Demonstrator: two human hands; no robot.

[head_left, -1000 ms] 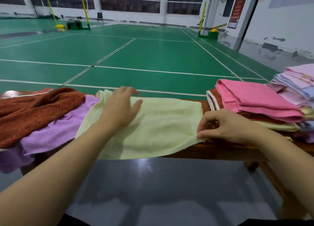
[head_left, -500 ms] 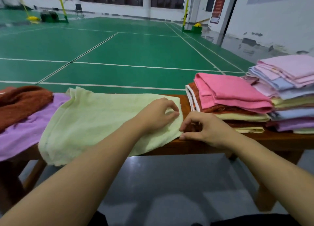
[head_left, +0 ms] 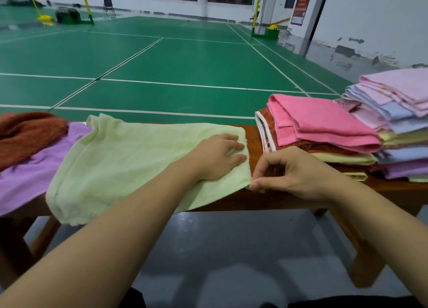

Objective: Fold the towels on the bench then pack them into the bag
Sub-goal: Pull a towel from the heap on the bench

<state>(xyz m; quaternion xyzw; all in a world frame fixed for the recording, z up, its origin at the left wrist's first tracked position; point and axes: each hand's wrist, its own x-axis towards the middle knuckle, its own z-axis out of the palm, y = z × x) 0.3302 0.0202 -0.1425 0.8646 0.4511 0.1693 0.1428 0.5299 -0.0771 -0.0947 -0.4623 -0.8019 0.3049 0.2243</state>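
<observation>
Head view: folded stacks (head_left: 324,131) wait; left hand (head_left: 217,155) lies flat on the green towel (head_left: 129,159), right hand (head_left: 294,171) pinches its corner; two unfolded towels and bagging remain.

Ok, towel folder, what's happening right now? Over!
Left hand flat on the pale green towel. Right hand pinching its near right corner. Folded stack close beside. No bag in view.

left hand (head_left: 216,156) flat on green towel (head_left: 129,161) | right hand (head_left: 289,171) pinches corner
</observation>
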